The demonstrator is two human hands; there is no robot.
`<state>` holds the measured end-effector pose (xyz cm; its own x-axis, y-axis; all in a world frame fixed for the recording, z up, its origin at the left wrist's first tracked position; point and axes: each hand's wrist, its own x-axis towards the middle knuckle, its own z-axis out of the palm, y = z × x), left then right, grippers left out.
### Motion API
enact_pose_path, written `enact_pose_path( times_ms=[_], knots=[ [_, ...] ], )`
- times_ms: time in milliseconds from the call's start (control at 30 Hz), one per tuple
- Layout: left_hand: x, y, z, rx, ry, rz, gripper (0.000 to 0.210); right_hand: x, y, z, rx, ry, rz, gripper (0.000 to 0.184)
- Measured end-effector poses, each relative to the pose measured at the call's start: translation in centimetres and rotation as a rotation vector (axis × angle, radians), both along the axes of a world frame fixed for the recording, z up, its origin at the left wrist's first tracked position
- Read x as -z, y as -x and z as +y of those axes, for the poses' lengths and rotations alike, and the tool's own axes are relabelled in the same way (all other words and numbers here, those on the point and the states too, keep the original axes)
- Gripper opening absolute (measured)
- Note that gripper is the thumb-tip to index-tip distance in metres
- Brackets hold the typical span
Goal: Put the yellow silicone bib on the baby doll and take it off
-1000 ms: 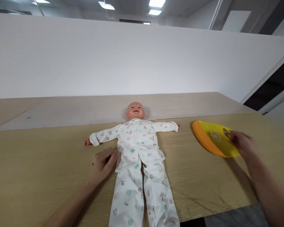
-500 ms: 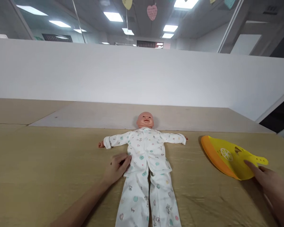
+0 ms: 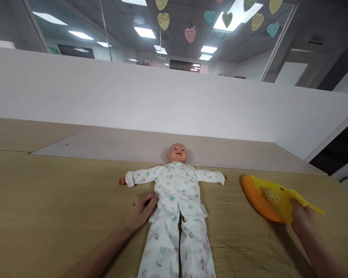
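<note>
Doll (image 3: 178, 193) lies face-up on table (image 3: 60, 216), arms out, head (image 3: 176, 153) twd wall (image 3: 162, 100), legs running off the near edge of view. R hand (image 3: 303, 220) is well to the R of doll, holding yellow bib (image 3: 271, 204) w/ orange pocket (image 3: 256, 206); thumb & fingers look closed on bib's far end from doll, tho blur hides exactly how. Strap (image 3: 311, 207) sticks out past that hand, farther from doll. Pocket faces doll, near its outstretched arm but apart; can't tell if it touches table. L hand (image 3: 142, 210) is right beside doll's torso, fingers curled, tips at side of jacket (image 3: 176, 189); can't tell if cloth is pinched or only touched.

Risks, my read: bib is held at one end only, so a floppy sheet could swing or fold, esp. if grip's shallow. Loose strap could snag doll's sleeve if bib passes low over it. Pocket, prob the heavier part, could drag on table or knock doll's arm. If L hand does have cloth, a pull could ruck jacket or skew doll; if it's only resting, a bump could slide doll b/c nothing much steadies it.
</note>
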<state>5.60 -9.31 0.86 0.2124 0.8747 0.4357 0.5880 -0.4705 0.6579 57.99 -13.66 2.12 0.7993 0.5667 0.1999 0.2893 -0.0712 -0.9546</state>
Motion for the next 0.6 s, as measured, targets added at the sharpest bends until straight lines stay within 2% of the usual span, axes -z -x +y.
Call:
enact_pose_path(
  times_ms=[67,100,167,233,300,367,467,533,600],
  knots=[
    [0.1,0.2,0.2,-0.030,-0.021,-0.028,0.043,-2.1,1.1,1.1,0.096,-0.156,0.331,0.020],
    [0.1,0.3,0.3,-0.050,-0.031,-0.043,0.042,-3.6,2.1,1.8,0.080,-0.230,0.473,0.023],
    [-0.2,0.6,0.5,-0.070,-0.048,-0.064,0.040,-7.1,4.8,3.1,-0.003,-0.357,0.547,0.026],
    [-1.0,0.7,0.9,-0.082,-0.052,-0.090,0.040,-10.7,8.1,4.3,-0.231,-0.462,0.516,0.028],
    [-2.5,0.5,1.7,-0.110,-0.011,-0.148,0.039,-13.7,11.5,5.4,-0.427,-0.462,0.507,0.029],
    [-4.4,0.1,3.2,-0.113,0.096,-0.248,0.038,-15.8,14.7,6.5,-0.565,-0.453,0.504,0.035],
    [-7.4,-0.7,6.5,-0.013,0.301,-0.462,0.048,-17.2,19.0,8.1,-0.663,-0.501,0.503,0.037],
    [-8.8,-1.1,8.5,0.087,0.418,-0.619,0.053,-17.2,21.5,9.0,-0.860,-0.485,0.483,0.043],
    [-9.5,-1.2,9.6,0.086,0.419,-0.724,0.054,-16.8,23.6,9.7,-1.032,-0.433,0.469,0.050]
  ],
)
